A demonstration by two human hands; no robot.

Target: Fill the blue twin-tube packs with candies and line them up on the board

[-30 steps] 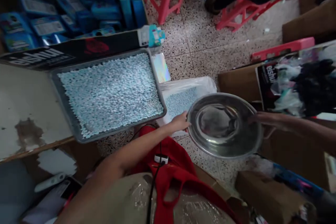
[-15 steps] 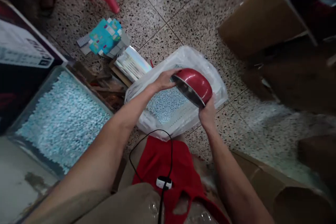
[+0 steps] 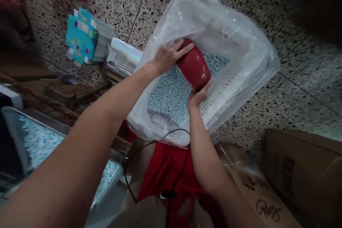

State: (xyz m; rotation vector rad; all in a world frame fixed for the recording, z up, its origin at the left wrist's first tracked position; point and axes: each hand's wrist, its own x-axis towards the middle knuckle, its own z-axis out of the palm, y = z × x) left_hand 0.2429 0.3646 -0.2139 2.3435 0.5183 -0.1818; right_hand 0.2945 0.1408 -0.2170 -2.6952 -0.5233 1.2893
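From where I stand, both hands are closed on a glossy red, rounded bowl, which is tipped over so that its outside faces up. The person's left hand grips its far-left end, with fingers spread over the red wall; its thumb is hidden from me. The right hand grips the opposite end, nearer the body, with a digit lying along the red side and the rest tucked underneath. The bowl sits between the two sets of fingers.

It is inside a tub lined with cloudy translucent plastic, well in from the near edge, over small pale-blue pellets. Whether its rim touches them I can't tell.

Off the tub's left edge lies a silvery, shiny packet, with a flattened turquoise printed carton beyond it. A grey rectangular tray of pale-blue pieces is partly covered by the left forearm.
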